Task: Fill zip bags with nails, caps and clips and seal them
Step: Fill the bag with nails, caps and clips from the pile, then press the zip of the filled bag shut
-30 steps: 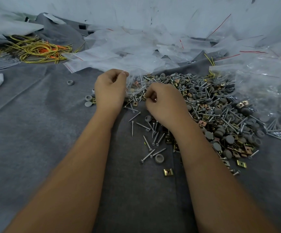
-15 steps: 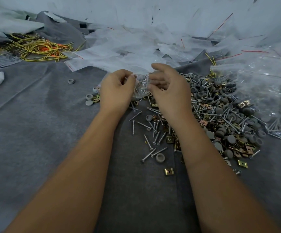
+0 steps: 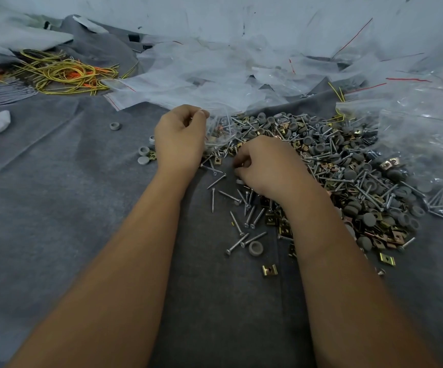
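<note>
The left hand (image 3: 179,138) is gripping the mouth of a small clear zip bag (image 3: 219,131), its fingers (image 3: 199,116) curling tight around the plastic and holding the bag up at the near edge of the loose heap. The right hand (image 3: 265,166) is working low over the desk, its fingers (image 3: 240,166) bunching inward as if pinching up a small piece — what sits between them is hidden by the knuckles, so I cannot tell whether it is a nail, a cap or a clip, or nothing. The bag is already carrying some metal pieces, so filling is under way, yet its top is looking unsealed. Outward from the hands, nails (image 3: 244,224) are lying scattered on the grey cloth (image 3: 55,208), with a grey cap (image 3: 255,248) and a brass clip (image 3: 269,270) near them, and the big mixed heap (image 3: 347,168) is spreading to the right — a great deal is left to pack. Empty zip bags (image 3: 188,83) are piling behind, and filled-looking bags (image 3: 427,144) are resting at the far right, suggesting some rounds are done.
</note>
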Available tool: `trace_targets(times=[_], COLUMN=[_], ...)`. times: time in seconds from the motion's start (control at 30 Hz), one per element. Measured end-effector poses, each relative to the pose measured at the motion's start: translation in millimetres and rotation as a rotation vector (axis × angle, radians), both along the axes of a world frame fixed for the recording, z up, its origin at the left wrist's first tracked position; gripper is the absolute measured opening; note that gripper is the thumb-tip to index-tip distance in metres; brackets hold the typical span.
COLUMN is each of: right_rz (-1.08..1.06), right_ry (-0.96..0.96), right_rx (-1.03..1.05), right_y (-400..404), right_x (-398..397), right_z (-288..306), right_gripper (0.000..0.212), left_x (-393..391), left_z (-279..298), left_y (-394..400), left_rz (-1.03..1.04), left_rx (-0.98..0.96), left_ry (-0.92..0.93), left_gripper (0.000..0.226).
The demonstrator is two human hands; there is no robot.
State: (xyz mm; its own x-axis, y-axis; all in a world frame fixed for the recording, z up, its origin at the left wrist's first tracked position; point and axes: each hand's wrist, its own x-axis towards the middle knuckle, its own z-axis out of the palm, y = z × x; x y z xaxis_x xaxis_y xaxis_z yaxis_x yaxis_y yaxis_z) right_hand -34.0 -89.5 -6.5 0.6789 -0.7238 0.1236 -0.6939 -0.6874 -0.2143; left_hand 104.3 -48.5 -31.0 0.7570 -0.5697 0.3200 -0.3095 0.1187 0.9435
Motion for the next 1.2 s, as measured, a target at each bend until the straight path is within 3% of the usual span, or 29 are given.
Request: trace_targets(times=[0.2, 0.4, 0.53, 0.7, 0.87, 0.97, 1.03, 1.1, 1.2], right_rz=[0.002, -0.132, -0.083, -0.021, -0.044, 0.075, 0.165, 0.209, 0.153], right_ry=[-0.076, -0.696, -1.044, -0.887, -0.848, -0.795, -0.789, -0.864, -0.959], right_rx=[0.043, 0.064, 0.196, 0.259, 0.287, 0.394, 0.454, 0.544, 0.568], right_y=[-1.1, -3.3, 1.3, -4.3, -11.3, -11.6, -11.8, -12.3, -12.7], right_x=[-0.7, 0.4, 4.4, 8.5, 3.9, 1.3, 1.4, 2.0, -0.2], right_z=[-2.9, -3.1, -0.6, -10.3, -13.1, -12.9, -11.7, -9.6, -7.3], right_gripper=[0.012, 0.006, 0.014, 0.023, 0.066, 0.084, 0.075, 0.048, 0.023], left_x=[-0.1, 0.8, -0.3, -1.2, 0.6, 0.3, 0.0, 0.0, -1.2], left_z=[-1.1, -1.5, -1.1, -0.9, 1.2, 6.7, 9.8, 12.1, 14.0], left_y=[0.0, 0.8, 1.2, 2.7, 2.1, 7.1, 8.6, 9.8, 10.7], left_rz=[-0.009, -0.014, -0.025, -0.060, -0.077, -0.271, -0.398, -0.477, -0.453], left_rx=[0.006, 0.010, 0.013, 0.001, 0.021, -0.026, -0.008, 0.049, 0.054], left_ry=[-0.005, -0.024, -0.075, -0.076, -0.044, 0.107, 0.203, 0.287, 0.420], left_gripper=[0.020, 0.019, 0.019, 0.019, 0.021, 0.025, 0.022, 0.020, 0.017])
